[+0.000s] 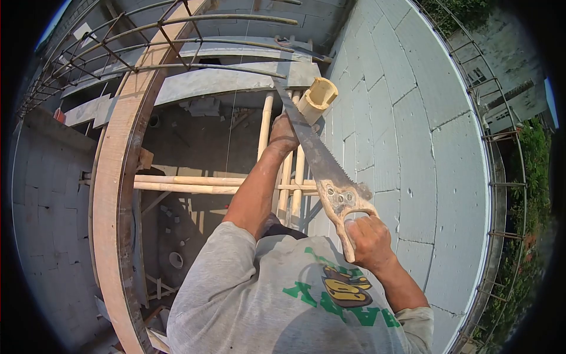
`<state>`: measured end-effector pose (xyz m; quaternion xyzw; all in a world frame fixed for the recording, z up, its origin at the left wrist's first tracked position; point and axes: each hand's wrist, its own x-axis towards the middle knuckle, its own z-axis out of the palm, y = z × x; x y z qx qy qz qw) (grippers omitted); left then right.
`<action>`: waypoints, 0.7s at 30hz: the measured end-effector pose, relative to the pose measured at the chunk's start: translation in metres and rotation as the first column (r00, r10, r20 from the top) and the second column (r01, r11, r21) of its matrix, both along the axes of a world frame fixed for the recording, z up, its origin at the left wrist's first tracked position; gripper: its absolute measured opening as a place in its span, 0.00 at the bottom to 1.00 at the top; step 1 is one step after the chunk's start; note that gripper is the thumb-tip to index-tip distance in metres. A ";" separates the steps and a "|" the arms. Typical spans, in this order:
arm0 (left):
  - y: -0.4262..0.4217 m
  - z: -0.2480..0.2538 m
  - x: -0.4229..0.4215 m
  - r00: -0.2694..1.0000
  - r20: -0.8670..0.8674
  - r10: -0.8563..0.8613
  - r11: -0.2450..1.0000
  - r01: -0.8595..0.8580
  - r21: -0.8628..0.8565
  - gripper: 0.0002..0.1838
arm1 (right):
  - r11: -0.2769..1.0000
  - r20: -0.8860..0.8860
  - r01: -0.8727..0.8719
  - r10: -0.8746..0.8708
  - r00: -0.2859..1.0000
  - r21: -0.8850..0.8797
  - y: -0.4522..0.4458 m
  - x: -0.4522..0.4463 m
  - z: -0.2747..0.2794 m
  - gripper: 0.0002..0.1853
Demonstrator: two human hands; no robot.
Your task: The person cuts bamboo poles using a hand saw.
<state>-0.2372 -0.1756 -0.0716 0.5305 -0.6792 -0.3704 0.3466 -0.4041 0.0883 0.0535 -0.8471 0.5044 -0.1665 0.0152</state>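
Observation:
My right hand (370,241) is wrapped round the wooden handle of a handsaw (321,156). The long blade points up and away from me, with its teeth toward the block wall on the right. Behind the blade, my left hand (284,133) is closed on a thick bamboo pole (318,97), just below its open, notched upper end. The saw hides part of this hand and of the pole. Whether the blade touches the bamboo, I cannot tell.
A light block wall (407,135) rises close on the right. Thinner bamboo poles (194,184) cross below me. A long wooden beam (121,159) runs along the left, under rebar (230,42). Planks (218,79) span the far side, above a floor far below.

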 end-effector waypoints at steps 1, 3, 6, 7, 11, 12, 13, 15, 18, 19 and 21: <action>-0.003 -0.002 0.001 1.000 -0.022 -0.009 1.000 0.010 0.026 0.35 | 1.000 0.005 -0.010 0.010 1.000 0.010 0.007 -0.003 0.002 0.11; -0.006 -0.011 0.000 1.000 -0.030 0.010 0.998 -0.008 0.067 0.37 | 0.999 -0.012 -0.005 0.006 1.000 0.047 0.011 0.001 0.017 0.10; -0.011 -0.023 -0.001 0.999 -0.040 -0.022 1.000 0.023 0.018 0.37 | 0.999 0.000 -0.008 0.008 1.000 0.049 -0.017 0.015 0.013 0.10; -0.015 -0.034 0.002 0.995 -0.051 -0.089 0.994 0.092 0.061 0.39 | 0.999 0.012 0.000 0.000 1.000 0.044 -0.038 0.025 0.006 0.10; -0.018 -0.047 0.005 0.871 -0.471 -0.141 0.962 0.234 0.144 0.39 | 0.998 0.090 0.032 -0.027 0.996 -0.059 -0.102 0.064 -0.014 0.10; -0.018 -0.048 0.004 0.861 -0.489 -0.141 0.960 0.239 0.143 0.39 | 0.997 0.109 0.050 -0.043 0.993 -0.060 -0.104 0.064 -0.014 0.10; -0.019 -0.051 0.002 0.876 -0.460 -0.146 0.962 0.234 0.140 0.39 | 0.999 0.083 0.026 -0.022 0.996 -0.041 -0.093 0.053 -0.011 0.11; -0.017 -0.038 0.003 0.925 -0.353 -0.140 0.972 0.197 0.130 0.39 | 0.999 -0.010 0.017 -0.017 1.000 0.034 -0.053 0.042 0.006 0.09; -0.001 0.002 0.005 0.982 -0.163 -0.097 0.988 0.114 0.102 0.35 | 0.997 -0.029 0.022 -0.020 0.999 0.071 -0.015 0.027 0.019 0.09; -0.007 -0.014 0.003 0.972 -0.186 -0.144 0.983 0.162 0.085 0.33 | 0.997 -0.036 0.017 -0.014 0.999 0.074 -0.018 0.027 0.022 0.09; -0.009 -0.048 -0.001 0.762 -0.642 -0.084 0.944 0.267 0.192 0.33 | 0.998 -0.030 0.020 -0.018 0.999 0.066 -0.041 0.036 0.012 0.09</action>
